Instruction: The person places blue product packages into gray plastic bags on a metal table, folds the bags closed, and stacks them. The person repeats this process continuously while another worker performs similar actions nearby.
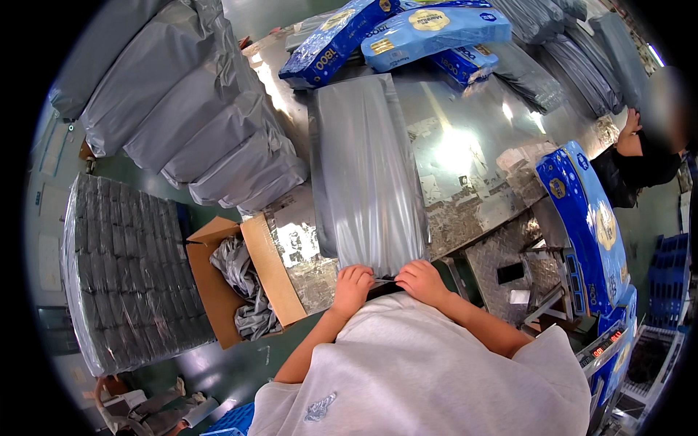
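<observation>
A long grey plastic mailing bag (369, 167) lies lengthwise on the metal table (465, 145), its near end at the table's front edge by my body. My left hand (354, 288) is closed on the left part of that near edge. On the right part, my right hand (422, 280) pinches the same edge with curled fingers. Between the two hands a short stretch of the bag's mouth shows, with a dark gap under it. What the bag holds is hidden by the film.
Blue tissue packs (436, 33) lie at the table's far side. Grey wrapped parcels (182, 94) are heaped left, beside a carton (273, 269) of crumpled grey film. More blue packs (589, 211) stand right, near a phone (510, 273). Another person (651, 156) is at far right.
</observation>
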The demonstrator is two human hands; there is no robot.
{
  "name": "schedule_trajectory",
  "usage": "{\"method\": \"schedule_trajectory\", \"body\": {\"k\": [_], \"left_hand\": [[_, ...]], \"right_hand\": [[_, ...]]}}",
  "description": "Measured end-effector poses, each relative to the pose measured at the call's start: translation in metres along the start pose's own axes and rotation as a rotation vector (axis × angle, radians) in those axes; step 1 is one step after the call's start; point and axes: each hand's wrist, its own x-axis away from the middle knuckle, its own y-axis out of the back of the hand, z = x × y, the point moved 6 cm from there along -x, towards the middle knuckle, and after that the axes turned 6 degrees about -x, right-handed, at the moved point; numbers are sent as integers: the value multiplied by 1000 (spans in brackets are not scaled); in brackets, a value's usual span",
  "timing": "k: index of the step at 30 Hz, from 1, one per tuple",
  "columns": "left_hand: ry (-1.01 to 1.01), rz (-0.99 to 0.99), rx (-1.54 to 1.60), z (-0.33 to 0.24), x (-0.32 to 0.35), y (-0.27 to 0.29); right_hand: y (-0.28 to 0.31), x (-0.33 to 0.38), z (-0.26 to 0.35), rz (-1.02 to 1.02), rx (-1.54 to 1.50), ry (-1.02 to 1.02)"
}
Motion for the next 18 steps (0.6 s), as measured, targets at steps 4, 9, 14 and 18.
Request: {"method": "schedule_trajectory", "body": {"k": [4, 9, 14, 18], "left_hand": [[119, 44, 46, 9, -2, -4], [220, 21, -74, 10, -12, -8], [267, 64, -162, 15, -15, -15], [249, -30, -170, 18, -15, -17]], "right_hand": [[-5, -9, -13, 27, -65, -89], [-13, -15, -25, -13, -33, -139], [-2, -41, -22, -218, 13, -293], [-8, -42, -36, -110, -55, -289]]}}
